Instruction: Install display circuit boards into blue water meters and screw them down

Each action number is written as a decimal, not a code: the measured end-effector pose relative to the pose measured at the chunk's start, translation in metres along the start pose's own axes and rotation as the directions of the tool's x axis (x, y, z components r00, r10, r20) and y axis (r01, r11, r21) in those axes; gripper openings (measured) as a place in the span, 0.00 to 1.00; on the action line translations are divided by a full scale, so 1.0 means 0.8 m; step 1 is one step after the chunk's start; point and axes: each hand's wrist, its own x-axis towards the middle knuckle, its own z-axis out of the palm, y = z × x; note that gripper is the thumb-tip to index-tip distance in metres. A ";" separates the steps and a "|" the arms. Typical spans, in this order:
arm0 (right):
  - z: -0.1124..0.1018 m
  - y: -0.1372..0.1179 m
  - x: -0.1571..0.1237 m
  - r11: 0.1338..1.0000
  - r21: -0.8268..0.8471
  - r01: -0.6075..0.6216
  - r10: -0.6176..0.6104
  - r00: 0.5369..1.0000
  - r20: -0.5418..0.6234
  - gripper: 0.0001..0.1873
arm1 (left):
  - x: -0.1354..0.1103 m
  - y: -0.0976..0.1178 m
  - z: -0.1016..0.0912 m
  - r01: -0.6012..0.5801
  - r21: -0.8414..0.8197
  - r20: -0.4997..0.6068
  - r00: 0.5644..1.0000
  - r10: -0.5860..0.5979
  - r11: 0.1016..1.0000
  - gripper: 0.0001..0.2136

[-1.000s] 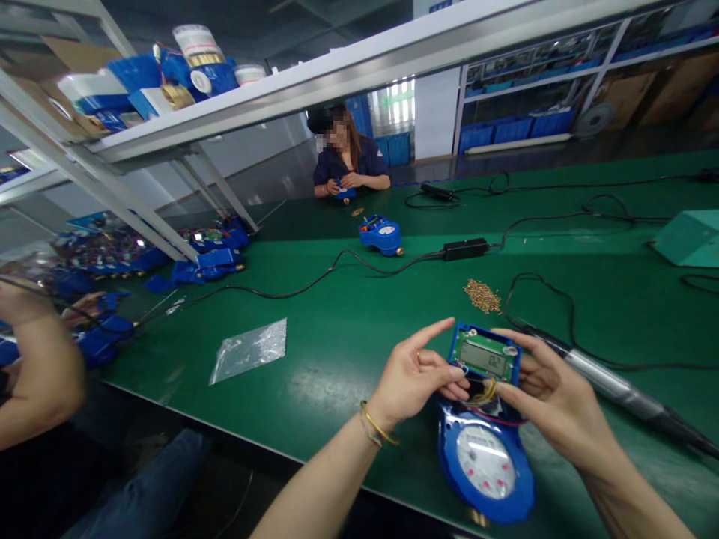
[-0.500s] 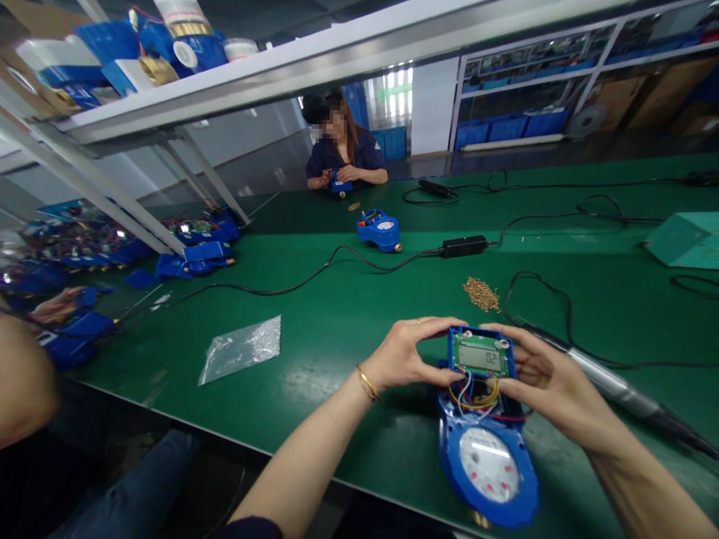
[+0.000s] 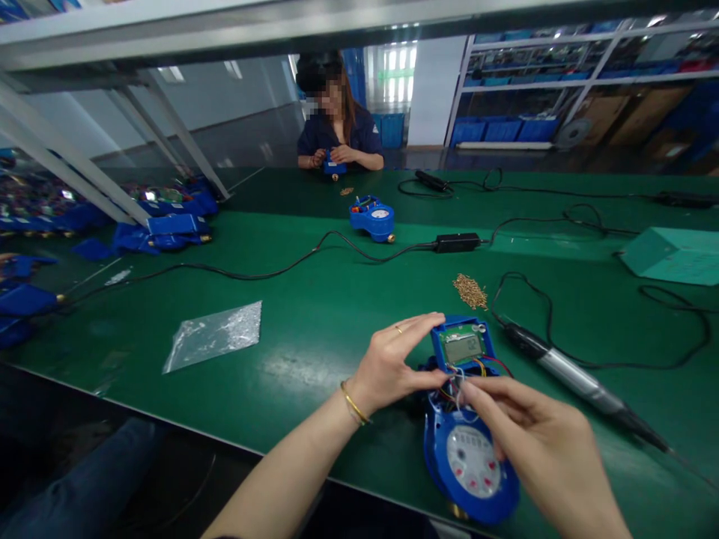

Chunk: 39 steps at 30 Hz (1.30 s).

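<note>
In front of me on the green bench is a blue water meter (image 3: 472, 468) with a round white dial. Its upper housing (image 3: 490, 350) is tilted up and shows a green circuit board with a small LCD. My left hand (image 3: 396, 363) grips the left side of that housing between thumb and fingers. Thin coloured wires (image 3: 461, 397) run from the board down into the meter body. My right hand (image 3: 539, 438) pinches at these wires just below the display; its fingertips partly hide them.
A pile of small brass screws (image 3: 470, 291) lies beyond the meter. To the right rests an electric screwdriver (image 3: 584, 378) with its cord. A clear plastic bag (image 3: 216, 337) is on the left. Another blue meter (image 3: 372, 219) stands farther back, near a co-worker (image 3: 338, 138) handling a blue part.
My right hand has left the right side of the housing and come down to the wires. My left hand still grips the housing. The view has turned slightly.
</note>
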 end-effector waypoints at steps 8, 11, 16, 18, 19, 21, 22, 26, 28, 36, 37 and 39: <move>0.007 0.000 0.013 0.912 0.363 -0.189 0.168 0.982 0.091 0.21 | -0.004 0.002 0.004 -0.059 0.030 -0.050 0.997 0.060 0.998 0.28; 0.008 -0.008 0.013 0.874 0.445 -0.198 0.157 0.979 0.127 0.21 | -0.005 0.004 0.005 -0.072 0.059 -0.052 0.996 0.075 0.996 0.28; 0.007 -0.006 0.008 0.854 0.468 -0.229 0.155 0.969 0.191 0.22 | -0.008 0.005 0.009 -0.076 0.055 -0.078 0.994 0.080 0.996 0.27; 0.007 -0.003 0.006 0.855 0.461 -0.237 0.160 0.967 0.200 0.21 | -0.010 0.004 0.010 -0.073 0.042 -0.087 0.993 0.076 0.996 0.27; 0.008 -0.002 0.005 0.857 0.457 -0.237 0.167 0.968 0.189 0.21 | -0.011 0.003 0.011 -0.070 0.038 -0.090 0.993 0.073 0.997 0.28; 0.009 -0.002 0.003 0.864 0.447 -0.230 0.185 0.972 0.143 0.20 | -0.013 0.001 0.012 -0.061 0.033 -0.095 0.993 0.064 0.998 0.28; 0.010 -0.002 0.003 0.869 0.442 -0.220 0.183 0.975 0.124 0.20 | -0.013 0.000 0.013 -0.057 0.032 -0.097 0.993 0.060 0.998 0.28; 0.012 -0.003 0.000 0.896 0.416 -0.155 0.135 0.988 0.078 0.20 | -0.014 -0.002 0.013 -0.061 0.023 -0.107 0.992 0.063 0.998 0.29; 0.012 -0.002 -0.001 0.908 0.395 -0.141 0.132 0.990 0.050 0.20 | -0.014 -0.001 0.012 -0.057 0.019 -0.108 0.992 0.059 0.998 0.28; 0.010 0.002 0.000 0.948 0.287 -0.139 0.121 0.990 0.078 0.22 | -0.016 0.003 0.013 -0.003 -0.008 -0.128 0.992 0.002 1.000 0.27; 0.009 0.003 0.001 0.956 0.261 -0.135 0.114 0.989 0.091 0.22 | -0.017 0.003 0.013 0.013 -0.012 -0.129 0.992 -0.014 1.000 0.27; 0.007 0.005 0.004 0.970 0.211 -0.122 0.098 0.988 0.121 0.23 | -0.017 0.003 0.015 0.051 -0.023 -0.128 0.990 -0.054 0.998 0.28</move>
